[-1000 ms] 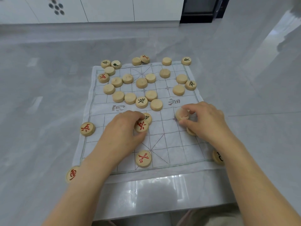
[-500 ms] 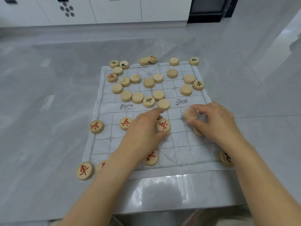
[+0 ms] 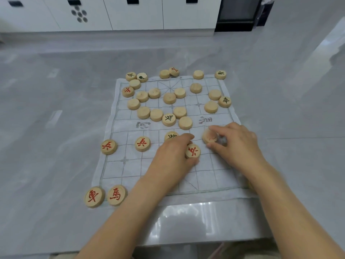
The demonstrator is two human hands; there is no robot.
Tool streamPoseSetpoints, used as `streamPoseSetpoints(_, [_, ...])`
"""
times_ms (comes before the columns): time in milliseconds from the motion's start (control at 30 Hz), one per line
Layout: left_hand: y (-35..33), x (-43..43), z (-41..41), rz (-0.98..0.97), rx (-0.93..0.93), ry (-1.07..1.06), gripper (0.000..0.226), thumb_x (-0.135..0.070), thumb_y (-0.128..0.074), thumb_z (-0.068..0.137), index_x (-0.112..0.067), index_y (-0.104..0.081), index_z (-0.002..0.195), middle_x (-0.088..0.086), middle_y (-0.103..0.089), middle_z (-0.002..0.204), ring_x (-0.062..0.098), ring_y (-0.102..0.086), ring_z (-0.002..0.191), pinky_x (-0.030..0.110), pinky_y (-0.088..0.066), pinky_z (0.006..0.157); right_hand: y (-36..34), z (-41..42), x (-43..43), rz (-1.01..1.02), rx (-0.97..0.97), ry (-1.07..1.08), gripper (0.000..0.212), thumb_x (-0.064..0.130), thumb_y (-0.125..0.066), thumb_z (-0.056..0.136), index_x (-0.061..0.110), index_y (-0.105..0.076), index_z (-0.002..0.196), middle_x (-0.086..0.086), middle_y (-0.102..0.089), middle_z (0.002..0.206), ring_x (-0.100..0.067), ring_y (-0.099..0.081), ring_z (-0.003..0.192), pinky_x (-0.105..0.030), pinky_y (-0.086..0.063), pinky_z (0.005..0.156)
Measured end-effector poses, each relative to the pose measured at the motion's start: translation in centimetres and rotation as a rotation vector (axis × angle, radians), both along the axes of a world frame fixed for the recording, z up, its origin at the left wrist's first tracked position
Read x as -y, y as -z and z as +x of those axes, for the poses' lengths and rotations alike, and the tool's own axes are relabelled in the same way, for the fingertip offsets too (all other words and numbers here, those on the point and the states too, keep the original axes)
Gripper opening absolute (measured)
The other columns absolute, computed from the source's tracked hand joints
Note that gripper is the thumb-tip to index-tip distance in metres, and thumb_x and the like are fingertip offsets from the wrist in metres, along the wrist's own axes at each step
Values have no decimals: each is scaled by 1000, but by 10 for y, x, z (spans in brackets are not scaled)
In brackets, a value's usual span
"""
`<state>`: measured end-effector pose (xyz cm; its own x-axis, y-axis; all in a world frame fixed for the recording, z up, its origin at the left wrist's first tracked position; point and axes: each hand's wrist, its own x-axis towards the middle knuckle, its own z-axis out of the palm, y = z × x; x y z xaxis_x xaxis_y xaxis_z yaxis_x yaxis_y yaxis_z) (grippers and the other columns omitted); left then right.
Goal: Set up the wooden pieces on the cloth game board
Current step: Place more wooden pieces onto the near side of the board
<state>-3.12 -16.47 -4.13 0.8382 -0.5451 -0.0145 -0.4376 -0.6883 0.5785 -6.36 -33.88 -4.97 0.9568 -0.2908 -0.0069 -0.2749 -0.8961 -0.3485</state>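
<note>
A white cloth game board [image 3: 130,165] with a printed grid lies on a grey table. My left hand [image 3: 171,157] pinches a round wooden piece with a red character [image 3: 192,150] near the board's middle. My right hand [image 3: 237,144] grips a tilted wooden piece [image 3: 209,137] just right of it. Two red-marked pieces [image 3: 109,146] [image 3: 142,143] sit face up in a row on the near half; a third piece [image 3: 170,135] peeks out behind my left hand. Several wooden pieces [image 3: 169,119], mostly blank side up, are scattered over the far half.
Two red-character pieces [image 3: 94,196] [image 3: 116,194] lie off the cloth at its near left corner. A few pieces [image 3: 220,74] sit beyond the far edge. The glossy table edge [image 3: 186,242] runs close to me. White cabinets [image 3: 130,14] stand behind.
My left hand has carried its red piece to the right, toward my right hand. A red piece now lies uncovered where that hand was. My right hand has tilted its piece in place.
</note>
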Motion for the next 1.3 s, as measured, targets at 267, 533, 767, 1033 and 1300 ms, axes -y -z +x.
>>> streamPoseSetpoints(267, [-3,9,-7,-21,-43,8,56,-30,-69,78,-23,-47,130,-6,-60,117,14,-53,109,30,-45,92,-20,-24,32,65,-207,28,82,68,-69,58,41,-43,131,9,-48,117,-17,-43,115,-39,-30,97])
streamPoseSetpoints(533, [-2,27,-18,-43,-53,15,55,-30,-72,75,-22,-51,126,-4,-61,116,14,-55,105,23,-41,85,-14,-31,34,29,-158,-49,46,58,-70,67,43,-56,108,10,-47,103,-15,-43,106,-36,-30,90])
streamPoseSetpoints(767, [4,40,-25,-29,-44,11,56,-33,-71,77,-22,-49,128,-5,-60,120,15,-53,111,24,-40,90,-10,-37,64,-22,-9,167,42,49,-63,78,35,-57,117,0,-54,103,-26,-50,103,-41,-36,89])
streamPoseSetpoints(1033, [8,43,-24,-69,-37,-17,53,-32,-71,77,-25,-51,125,-7,-61,118,13,-53,109,21,-39,88,-9,-33,62,-2,-105,104,47,51,-64,78,40,-53,123,0,-51,114,-24,-45,112,-39,-31,92])
streamPoseSetpoints(1300, [11,54,-26,-74,8,20,53,-34,-68,80,-24,-49,129,-2,-59,115,13,-46,110,16,-30,83,-12,-39,67,2,-49,172,43,46,-64,80,38,-54,121,0,-53,107,-26,-49,106,-40,-34,90])
